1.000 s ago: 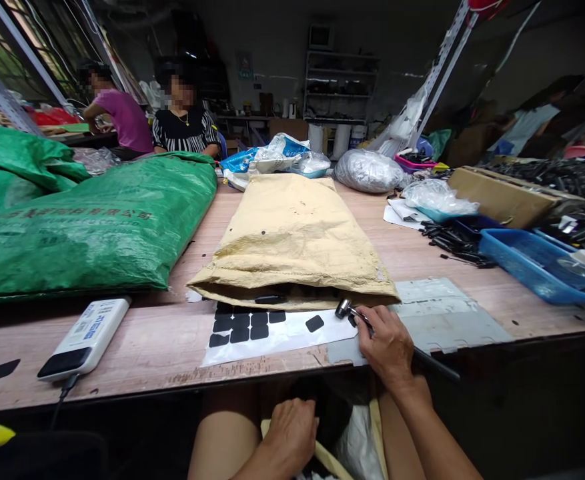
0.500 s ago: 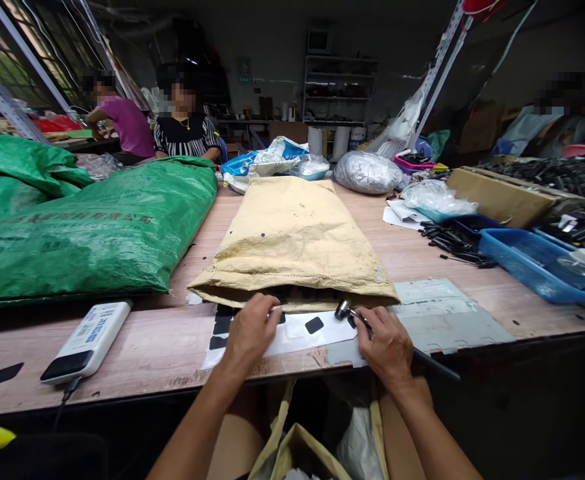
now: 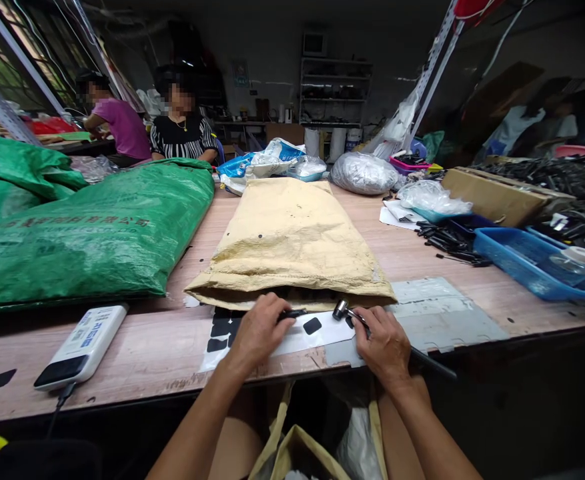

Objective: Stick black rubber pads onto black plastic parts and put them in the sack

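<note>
My left hand is closed in a pinch on a slim black piece, whose tip points right. This hand rests just in front of the mouth of a tan paper sack. In my right hand is a small hammer with a shiny metal head and a dark handle that runs out past the wrist. Under both hands lies a white sheet bearing black rounded patches, partly covered by the left hand. A grey board extends to the right of it.
To the left lie a big green sack and a white power bank with a cable. Blue trays, black slim parts and a cardboard box stand right. Plastic bags lie behind. Two people sit at the back left.
A slim black piece now shows in my left fingers, where a thin pale tip showed before. My right hand and the hammer have hardly moved. The view has shifted slightly.
</note>
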The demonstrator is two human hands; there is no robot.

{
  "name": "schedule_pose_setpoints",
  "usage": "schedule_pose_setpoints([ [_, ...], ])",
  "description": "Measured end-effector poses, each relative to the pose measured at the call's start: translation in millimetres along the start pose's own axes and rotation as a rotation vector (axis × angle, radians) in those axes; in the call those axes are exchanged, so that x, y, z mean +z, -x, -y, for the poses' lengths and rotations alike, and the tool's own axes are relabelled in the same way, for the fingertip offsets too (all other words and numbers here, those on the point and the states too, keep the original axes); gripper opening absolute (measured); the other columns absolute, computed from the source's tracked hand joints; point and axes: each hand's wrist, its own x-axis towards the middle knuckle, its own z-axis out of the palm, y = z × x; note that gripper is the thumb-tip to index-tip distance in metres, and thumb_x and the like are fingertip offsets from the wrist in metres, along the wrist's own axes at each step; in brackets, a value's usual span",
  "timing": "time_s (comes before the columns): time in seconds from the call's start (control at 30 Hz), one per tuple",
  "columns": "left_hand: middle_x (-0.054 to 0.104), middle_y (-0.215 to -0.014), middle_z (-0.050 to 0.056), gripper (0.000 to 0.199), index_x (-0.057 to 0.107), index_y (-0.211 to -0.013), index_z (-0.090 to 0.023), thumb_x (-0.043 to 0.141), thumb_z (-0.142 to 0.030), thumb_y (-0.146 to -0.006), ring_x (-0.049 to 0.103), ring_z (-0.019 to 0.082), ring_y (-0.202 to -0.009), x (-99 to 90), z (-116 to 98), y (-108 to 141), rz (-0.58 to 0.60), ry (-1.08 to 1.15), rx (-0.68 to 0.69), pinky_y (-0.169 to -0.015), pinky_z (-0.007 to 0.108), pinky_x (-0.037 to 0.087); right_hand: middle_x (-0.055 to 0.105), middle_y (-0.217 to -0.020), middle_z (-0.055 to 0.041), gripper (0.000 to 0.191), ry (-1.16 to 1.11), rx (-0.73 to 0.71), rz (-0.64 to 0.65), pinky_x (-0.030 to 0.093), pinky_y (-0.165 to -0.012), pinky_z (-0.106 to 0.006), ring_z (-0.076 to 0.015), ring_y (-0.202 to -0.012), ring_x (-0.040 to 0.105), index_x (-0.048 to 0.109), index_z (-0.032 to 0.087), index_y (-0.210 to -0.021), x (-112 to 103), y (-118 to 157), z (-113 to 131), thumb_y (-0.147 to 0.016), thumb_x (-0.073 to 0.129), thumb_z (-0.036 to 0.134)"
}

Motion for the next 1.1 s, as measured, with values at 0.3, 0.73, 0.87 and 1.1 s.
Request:
schedule_pose_setpoints([
  [0.3, 0.062, -0.089, 0.002, 0.015, 0.069, -0.094, -0.020, 0.073, -0.022, -0.080, 0.056, 0.020, -0.089, 38.0, -5.5, 8.3, -0.016, 0.190, -0.003, -0.081, 0.032, 0.043, 0.065, -0.088, -0.0042, 0.019, -0.002, -0.003, 0.010, 0.041, -0.078, -0.033, -0.0209, -0.085, 0.055, 0.070, 0.023, -0.107, 0.1, 0.6, -1.0, -0.096, 0.056, 0.028],
  [0.73, 0.063, -0.085, 0.002, 0.012, 0.074, -0.092, -0.023, 0.075, -0.028, -0.081, 0.056, 0.021, -0.088, 38.2, -3.8, 5.8, 0.005, 0.213, -0.017, -0.079, 0.031, 0.041, 0.069, -0.100, -0.0069, 0.025, -0.515, 0.023, 0.064, 0.053, -0.085, -0.034, -0.0198, -0.094, 0.065, 0.068, 0.024, -0.116, -31.0, -7.4, 35.6, -0.100, 0.049, 0.028],
  [0.87, 0.065, -0.087, 0.002, 0.014, 0.072, -0.091, -0.022, 0.078, -0.026, -0.080, 0.057, 0.020, -0.089, 40.1, -1.5, 6.6, -0.007, 0.225, -0.016, -0.080, 0.031, 0.042, 0.069, -0.097, -0.0062, 0.027, -0.567, -0.025, 0.145, 0.053, -0.082, -0.032, -0.0187, -0.091, 0.065, 0.067, 0.024, -0.120, -33.4, -5.6, 59.4, -0.100, 0.049, 0.026],
  [1.1, 0.062, -0.086, 0.002, 0.008, 0.070, -0.086, -0.021, 0.075, -0.026, -0.082, 0.056, 0.020, -0.089, 38.0, -0.5, 7.8, 0.003, 0.224, 0.006, -0.079, 0.031, 0.042, 0.068, -0.096, -0.0064, 0.031, -0.546, -0.095, 0.160, 0.053, -0.082, -0.033, -0.0187, -0.090, 0.064, 0.065, 0.025, -0.126, -34.0, -5.3, 75.9, -0.101, 0.048, 0.024],
])
